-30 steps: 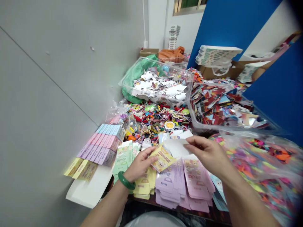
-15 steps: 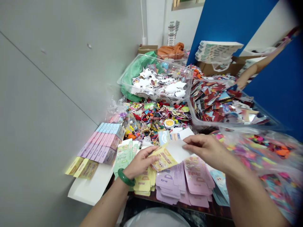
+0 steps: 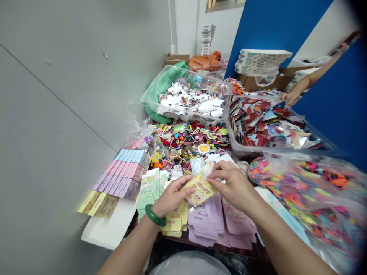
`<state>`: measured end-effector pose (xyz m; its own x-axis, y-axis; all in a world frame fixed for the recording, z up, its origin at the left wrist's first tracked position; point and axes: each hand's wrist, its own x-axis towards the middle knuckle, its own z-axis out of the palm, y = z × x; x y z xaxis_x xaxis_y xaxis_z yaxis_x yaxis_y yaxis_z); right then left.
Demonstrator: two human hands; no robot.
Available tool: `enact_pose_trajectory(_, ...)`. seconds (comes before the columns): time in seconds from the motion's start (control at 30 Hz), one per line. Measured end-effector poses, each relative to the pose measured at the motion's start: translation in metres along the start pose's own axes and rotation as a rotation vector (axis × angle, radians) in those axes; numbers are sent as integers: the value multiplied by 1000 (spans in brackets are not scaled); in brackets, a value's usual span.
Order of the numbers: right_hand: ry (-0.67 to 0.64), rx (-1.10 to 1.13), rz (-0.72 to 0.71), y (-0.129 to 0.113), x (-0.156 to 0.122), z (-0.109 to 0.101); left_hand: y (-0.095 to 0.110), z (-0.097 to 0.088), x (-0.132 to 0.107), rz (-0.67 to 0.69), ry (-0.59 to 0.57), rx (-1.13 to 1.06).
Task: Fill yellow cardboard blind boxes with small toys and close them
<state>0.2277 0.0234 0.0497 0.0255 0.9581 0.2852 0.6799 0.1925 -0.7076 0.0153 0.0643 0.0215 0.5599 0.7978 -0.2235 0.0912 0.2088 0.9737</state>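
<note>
Yellow carton (image 3: 200, 190) is pinched between both hands just above the surface. The left hand (image 3: 171, 198) grips its near-left edge, thumb and fingers (image 3: 183, 182) closed on the card. The right hand (image 3: 233, 184) nips its far-right edge with fingers narrowed onto it. It is a small printed piece with a cartoon face and an orange label, held tilted. It looks flat or only half opened, so I judge the folding of this one barely begun.

Left of the fingers stands a row of made-up boxes (image 3: 123, 173), pink and blue, which suggests part of the work is done. Directly below the fingers lie stacks of purple blanks (image 3: 206, 221), with yellow blanks (image 3: 172, 222) and green blanks (image 3: 149, 188) beside the left hand, so plenty looks left. Beyond the fingers spreads a heap of small coloured trinkets (image 3: 189, 140).
</note>
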Motion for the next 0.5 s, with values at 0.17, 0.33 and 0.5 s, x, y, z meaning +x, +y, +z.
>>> enact_pose_trajectory(0.17, -18, 171, 79, 6, 4, 4, -3, 0, 1, -12, -13, -41)
enact_pose_trajectory(0.33, -221, 352, 135, 11, 8, 4, -4, 0, 3, 0, -7, -3)
enact_pose_trajectory(0.5, -80, 498, 179, 9, 8, 6, -3, 6, 1, -65, -11, 40)
